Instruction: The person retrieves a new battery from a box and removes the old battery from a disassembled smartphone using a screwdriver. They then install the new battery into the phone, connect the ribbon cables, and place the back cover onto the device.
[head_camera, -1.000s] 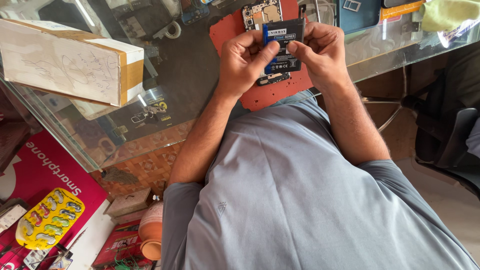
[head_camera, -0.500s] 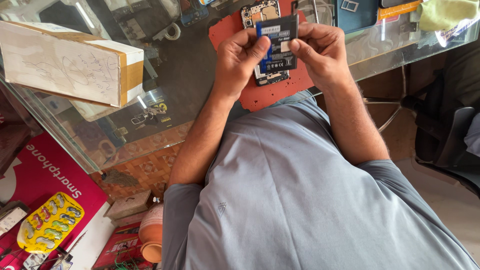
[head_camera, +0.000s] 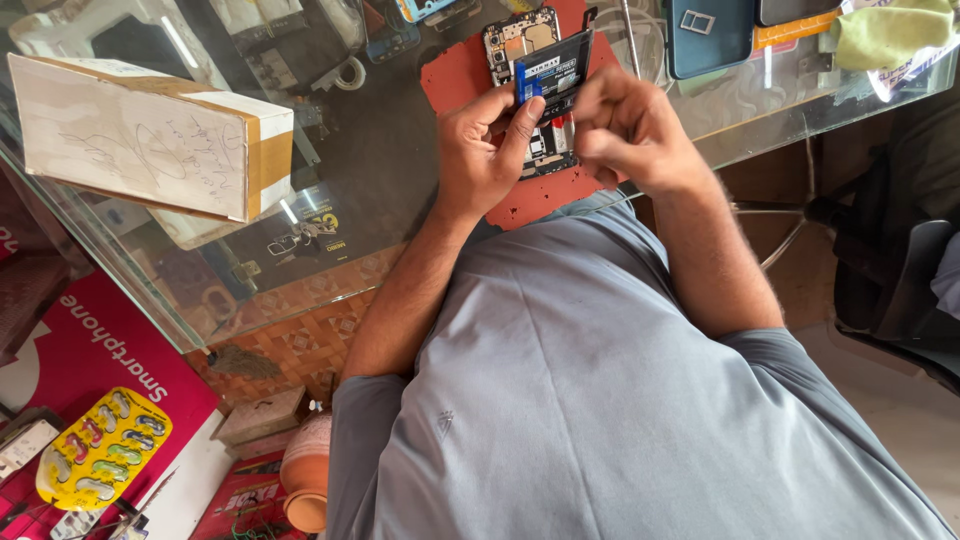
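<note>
Phone battery, a flat black rectangular pack with a blue band (head_camera: 553, 75), sits between your two hands, raised and tilted above the opened phone body with its bare circuit board (head_camera: 520, 45) that lies on the red rubber mat (head_camera: 455, 85) on the glass worktop (head_camera: 380, 200). Your left hand (head_camera: 480, 160) pinches its left edge, thumb across the face, and your right hand (head_camera: 625, 130) is curled closed on its right end, fingertips bunched at the lower corner. Judge it as light and stiff but easily damaged: a thin cell that should not be bent, pierced or squeezed on its face, with a smooth wrap that can slip, so grip it by the long edges. Compared with a second ago, the pack has turned from nearly flat facing you to a steeper slant, and your right hand has shifted from an open hold to a tight pinch.
</note>
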